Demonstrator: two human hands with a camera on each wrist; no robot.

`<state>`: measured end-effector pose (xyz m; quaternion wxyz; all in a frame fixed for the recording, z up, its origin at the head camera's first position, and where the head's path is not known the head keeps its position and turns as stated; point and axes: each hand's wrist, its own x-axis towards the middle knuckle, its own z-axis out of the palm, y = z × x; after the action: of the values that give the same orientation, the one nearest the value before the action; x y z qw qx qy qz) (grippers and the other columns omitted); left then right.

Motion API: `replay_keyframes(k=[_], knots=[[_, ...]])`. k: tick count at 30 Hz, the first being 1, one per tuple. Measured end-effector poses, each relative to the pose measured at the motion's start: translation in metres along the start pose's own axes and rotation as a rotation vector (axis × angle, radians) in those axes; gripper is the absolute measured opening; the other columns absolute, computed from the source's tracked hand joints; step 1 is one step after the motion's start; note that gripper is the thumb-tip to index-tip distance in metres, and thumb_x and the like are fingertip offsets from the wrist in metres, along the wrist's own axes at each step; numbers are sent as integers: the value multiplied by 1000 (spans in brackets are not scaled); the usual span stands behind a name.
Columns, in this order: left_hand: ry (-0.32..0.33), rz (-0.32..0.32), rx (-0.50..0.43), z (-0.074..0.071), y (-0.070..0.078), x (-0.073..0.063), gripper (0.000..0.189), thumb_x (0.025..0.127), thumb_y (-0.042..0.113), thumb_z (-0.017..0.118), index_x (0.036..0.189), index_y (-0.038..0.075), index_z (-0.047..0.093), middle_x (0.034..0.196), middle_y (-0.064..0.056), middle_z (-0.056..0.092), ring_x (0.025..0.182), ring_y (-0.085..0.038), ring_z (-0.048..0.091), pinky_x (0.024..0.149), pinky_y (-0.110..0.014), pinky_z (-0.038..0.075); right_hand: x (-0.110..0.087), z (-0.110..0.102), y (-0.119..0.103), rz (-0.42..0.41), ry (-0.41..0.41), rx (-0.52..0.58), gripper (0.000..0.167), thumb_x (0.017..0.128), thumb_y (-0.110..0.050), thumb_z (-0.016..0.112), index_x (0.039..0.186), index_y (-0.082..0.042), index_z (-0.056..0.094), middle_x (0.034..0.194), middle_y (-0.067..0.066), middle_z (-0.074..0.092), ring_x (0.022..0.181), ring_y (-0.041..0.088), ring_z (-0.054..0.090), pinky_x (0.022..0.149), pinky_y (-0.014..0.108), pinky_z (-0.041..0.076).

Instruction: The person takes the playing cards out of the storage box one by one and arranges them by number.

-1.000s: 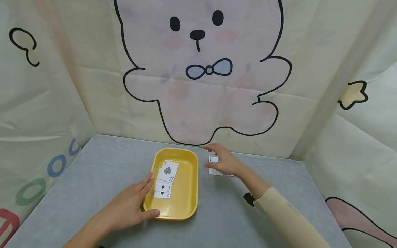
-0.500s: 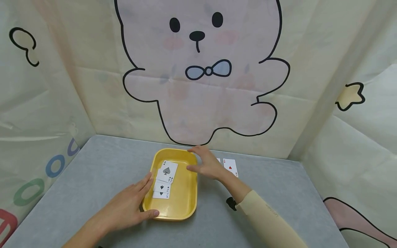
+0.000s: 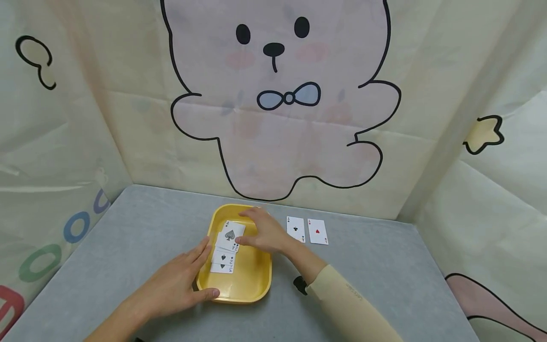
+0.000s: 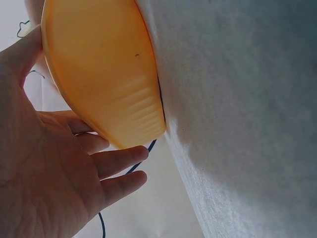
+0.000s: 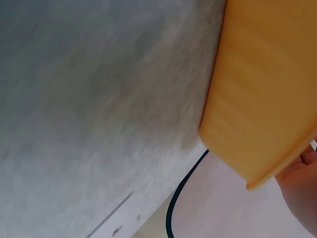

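A yellow tray (image 3: 252,285) lies on the table with several overlapping playing cards (image 3: 223,260) at its left side. The ace of spades (image 3: 230,232) is uppermost among them. My left hand (image 3: 181,280) holds the tray's left side, thumb over the rim and fingers along the wall; in the left wrist view, two fingers (image 4: 121,159) stretch out below the rim. My right hand (image 3: 265,230) hovers over the tray's right half, thumb and fingers apart, the thumb tip at the ace's right edge. No card shows between its fingers.
On the grey tabletop (image 3: 363,275), to the right of the tray, lie an ace of clubs (image 3: 296,229) and an ace of hearts (image 3: 317,232), face up side by side. A printed cloth backdrop (image 3: 278,156) rises behind the table and at both sides.
My right hand has moved left from the two cards on the table to over the tray, uncovering both cards. The left hand and tray have stayed put.
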<state>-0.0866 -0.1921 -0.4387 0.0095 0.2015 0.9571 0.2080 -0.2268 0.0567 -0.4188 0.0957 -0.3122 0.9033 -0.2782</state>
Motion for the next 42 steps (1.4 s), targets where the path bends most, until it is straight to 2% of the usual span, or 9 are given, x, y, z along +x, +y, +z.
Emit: replay_keyframes(k=[6,12,19,27,31,34,38,42], knots=[[-15,-2,-4,0,0,1,107,89,72,68,161,-1,37,169,-15,31,139,-43,51,108,-60,45,8,11,-5,22,-24,26,74,91,-45,76,153,-13,53,159,8,49,152,29,34,125,50,26],[8,14,8,2,-2,1,103,91,68,68,160,-2,38,168,-16,32,139,-42,51,109,-58,45,19,20,-8,57,-37,23,75,91,-45,76,153,-12,52,159,7,49,152,27,35,125,47,26],[-2,13,7,2,-3,1,106,89,72,67,161,-1,37,169,-16,32,138,-42,52,108,-58,47,29,29,-8,89,-48,-78,80,86,-47,78,153,-11,53,156,8,52,149,27,39,123,43,30],[3,11,10,1,-3,1,105,90,71,67,160,-1,38,169,-16,32,139,-43,51,108,-59,46,36,33,-7,128,-41,-125,87,84,-49,82,154,-7,51,155,9,52,144,26,44,120,40,36],[5,9,7,1,-3,1,105,90,70,68,160,-1,38,169,-15,32,139,-42,51,109,-58,46,37,35,-7,134,-66,-196,92,81,-52,85,153,-5,52,151,10,54,136,26,48,114,37,41],[1,11,8,2,-4,1,105,90,70,68,160,-1,38,169,-15,32,139,-41,51,109,-58,46,38,37,-6,136,-95,-241,93,78,-54,87,151,-5,54,142,9,57,125,24,51,107,34,45],[-12,13,7,2,-4,1,107,89,74,66,161,0,37,169,-15,31,140,-40,50,109,-58,46,38,40,-4,151,-121,-251,93,76,-55,89,147,-5,56,135,8,57,117,23,49,104,34,44],[-12,11,4,2,-4,1,107,89,73,66,161,0,37,169,-14,31,141,-40,50,109,-58,46,38,42,-3,156,-126,-262,94,75,-55,90,148,-7,55,138,9,55,120,24,47,110,40,40]])
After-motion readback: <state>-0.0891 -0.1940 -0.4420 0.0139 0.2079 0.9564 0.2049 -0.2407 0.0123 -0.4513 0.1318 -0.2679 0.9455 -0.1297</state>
